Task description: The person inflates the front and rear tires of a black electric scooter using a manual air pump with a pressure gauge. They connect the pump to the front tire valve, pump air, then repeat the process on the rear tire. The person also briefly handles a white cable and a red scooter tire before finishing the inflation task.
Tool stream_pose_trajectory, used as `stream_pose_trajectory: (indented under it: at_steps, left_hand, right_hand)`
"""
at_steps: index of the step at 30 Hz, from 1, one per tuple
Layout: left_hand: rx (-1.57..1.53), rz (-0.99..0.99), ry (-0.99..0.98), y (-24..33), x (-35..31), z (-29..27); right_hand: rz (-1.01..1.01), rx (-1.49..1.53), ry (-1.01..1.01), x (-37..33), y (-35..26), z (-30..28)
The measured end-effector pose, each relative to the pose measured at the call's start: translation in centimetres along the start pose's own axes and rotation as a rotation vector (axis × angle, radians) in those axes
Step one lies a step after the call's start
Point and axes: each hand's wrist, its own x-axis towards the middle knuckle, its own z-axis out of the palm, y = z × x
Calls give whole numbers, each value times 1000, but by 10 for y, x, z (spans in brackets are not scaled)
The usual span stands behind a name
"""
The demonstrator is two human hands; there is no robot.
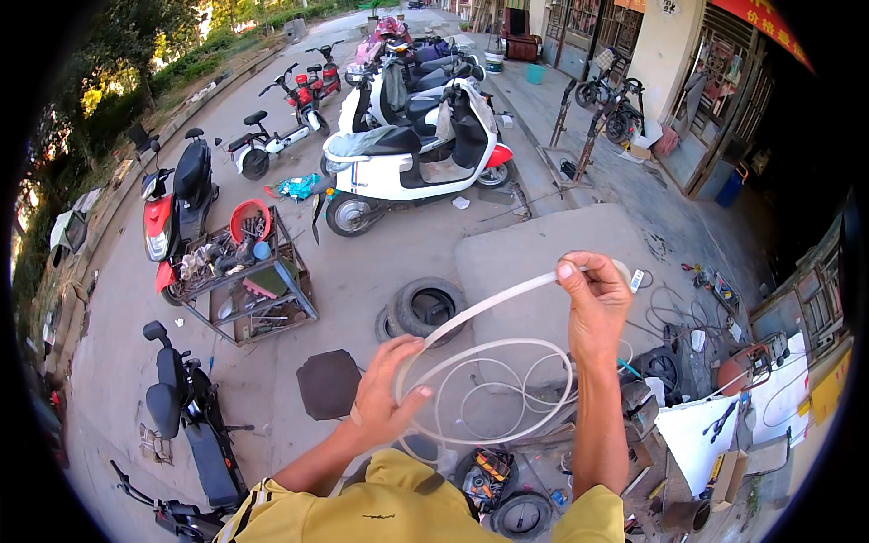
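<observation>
A pale, whitish flexible tube [493,306] hangs in loose coils in front of me. Whether it is round or flat I cannot tell. My right hand [599,303] is raised, pinching one stretch of it between thumb and fingertips. Lower and to the left, my left hand [389,387] has loops of the tube passing between its thumb and fingers, loosely gripped. The span from hand to hand arcs upward to the right. Thinner-looking coils dangle below, over the ground. Part of the tube behind my left fingers is hidden.
Two tyres [425,308] lie beyond my left hand, near a dark stool top [328,385]. A metal tool cart [262,285] stands left, a white scooter [416,167] ahead. Tools and a white board [701,439] clutter the right. A black tool container [489,480] sits close by my body.
</observation>
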Motion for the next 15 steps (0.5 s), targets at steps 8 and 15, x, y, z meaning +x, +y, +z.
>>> stream_pose_trajectory:
  at_steps: [8, 15]
  left_hand:
    - [-8, -216, -27, 9, 3, -33]
    - [-158, -105, 112, -14, -39, -79]
  right_hand:
    - [-22, 55, -299, -82, 8, 101]
    - [204, 81, -311, -151, 26, 125]
